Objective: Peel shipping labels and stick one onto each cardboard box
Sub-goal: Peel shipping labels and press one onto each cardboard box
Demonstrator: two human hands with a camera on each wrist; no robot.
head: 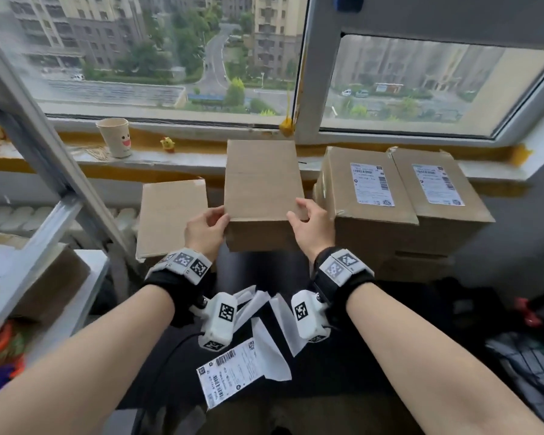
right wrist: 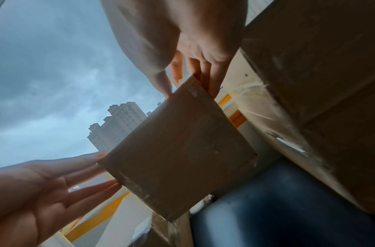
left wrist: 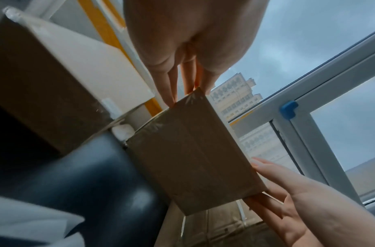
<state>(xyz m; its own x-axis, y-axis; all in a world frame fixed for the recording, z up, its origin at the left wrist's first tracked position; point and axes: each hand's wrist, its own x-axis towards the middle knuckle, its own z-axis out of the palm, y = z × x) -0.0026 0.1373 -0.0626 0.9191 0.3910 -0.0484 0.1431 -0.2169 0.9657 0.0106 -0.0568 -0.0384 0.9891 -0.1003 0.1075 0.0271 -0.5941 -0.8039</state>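
A plain, unlabelled cardboard box is held in the air before the window sill. My left hand grips its near left corner, thumb on top. My right hand grips the near right corner the same way. In the left wrist view the left hand's fingertips touch a corner of the box. In the right wrist view the right hand's fingers pinch a corner of the box. A printed shipping label lies on my lap among white backing strips.
Two labelled boxes stand stacked on others at the right. Another bare box leans at the left. A paper cup and a yellow toy chick sit on the sill. A metal shelf frame crowds the left.
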